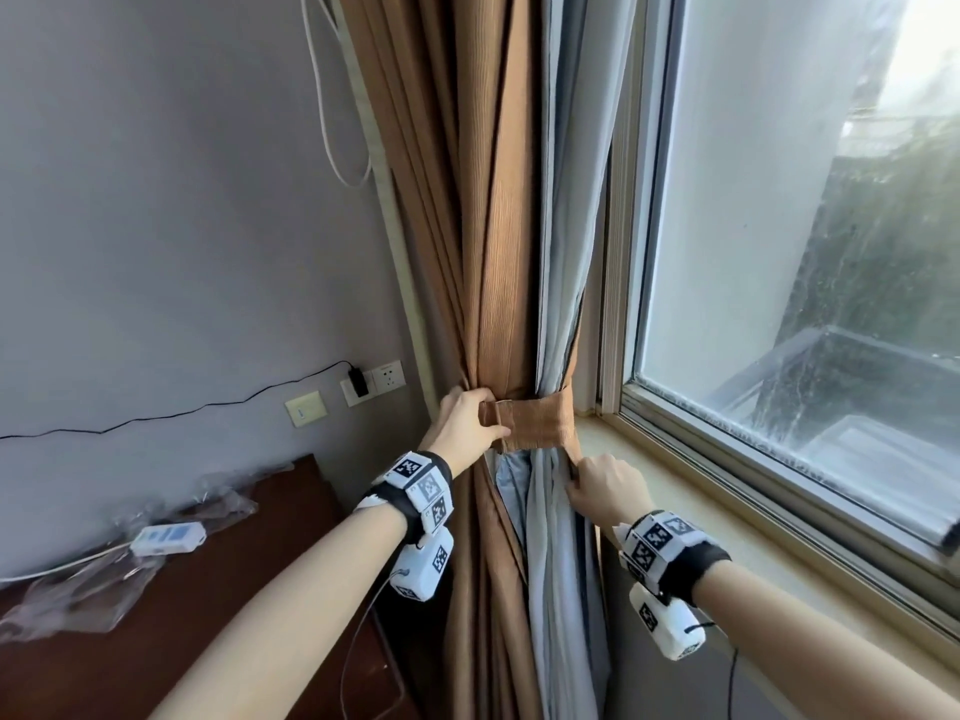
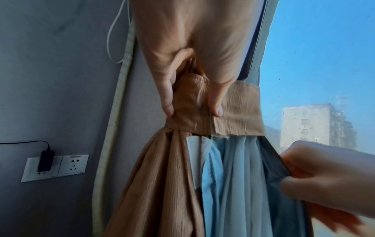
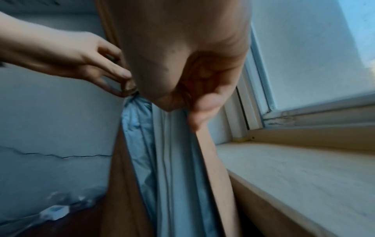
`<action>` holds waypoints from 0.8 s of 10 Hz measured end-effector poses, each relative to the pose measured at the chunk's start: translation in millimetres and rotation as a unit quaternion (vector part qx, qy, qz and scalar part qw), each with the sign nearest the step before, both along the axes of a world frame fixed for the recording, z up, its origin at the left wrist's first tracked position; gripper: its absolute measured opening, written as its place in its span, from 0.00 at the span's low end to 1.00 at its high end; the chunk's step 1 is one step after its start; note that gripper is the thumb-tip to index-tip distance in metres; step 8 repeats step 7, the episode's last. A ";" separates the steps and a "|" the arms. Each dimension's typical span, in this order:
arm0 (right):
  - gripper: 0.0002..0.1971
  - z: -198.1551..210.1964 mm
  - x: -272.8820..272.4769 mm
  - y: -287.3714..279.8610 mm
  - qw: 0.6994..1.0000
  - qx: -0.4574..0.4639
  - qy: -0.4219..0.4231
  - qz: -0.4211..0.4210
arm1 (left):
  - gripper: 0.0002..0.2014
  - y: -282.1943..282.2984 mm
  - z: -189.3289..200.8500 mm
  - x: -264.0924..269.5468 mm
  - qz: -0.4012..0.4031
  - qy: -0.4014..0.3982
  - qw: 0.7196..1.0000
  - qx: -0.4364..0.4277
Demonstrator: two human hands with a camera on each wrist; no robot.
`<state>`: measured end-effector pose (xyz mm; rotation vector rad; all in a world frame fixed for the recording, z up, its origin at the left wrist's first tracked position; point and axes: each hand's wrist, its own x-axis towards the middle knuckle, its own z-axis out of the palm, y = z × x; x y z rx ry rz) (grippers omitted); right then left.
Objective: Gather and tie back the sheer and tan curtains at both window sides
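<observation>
The left hand (image 1: 470, 420) pinches the overlapped end of the tan tie-back band (image 1: 535, 423), wrapped round the gathered tan curtain (image 1: 498, 252) and sheer curtain (image 1: 563, 226) beside the windowsill (image 1: 675, 480). The right hand (image 1: 608, 485) pinches folds below; best to tug them smooth while the fastened end is held firm.

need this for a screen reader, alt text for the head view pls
A left hand grips the tan tieback band wrapped round the gathered tan curtain and sheer curtain, while the right hand pinches fabric just below it, beside a window sill.
</observation>
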<state>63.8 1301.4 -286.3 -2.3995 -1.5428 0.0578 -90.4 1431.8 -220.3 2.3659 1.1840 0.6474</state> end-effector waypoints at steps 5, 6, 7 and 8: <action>0.27 -53.1 -29.5 23.6 0.969 -0.100 0.217 0.071 | 0.18 5.1 6.7 -6.7 -0.065 0.031 0.997 0.009; 0.29 -55.0 -17.5 7.9 0.974 -0.147 0.142 0.099 | 0.19 13.8 4.3 -10.9 -0.087 0.063 0.994 0.026; 0.20 -57.5 -5.2 -5.7 0.980 -0.112 0.159 0.050 | 0.22 18.3 -4.7 -17.0 -0.101 0.085 0.990 0.052; 0.20 -57.5 -5.2 -5.7 0.980 -0.112 0.159 0.050 | 0.22 18.3 -4.7 -17.0 -0.101 0.085 0.990 0.052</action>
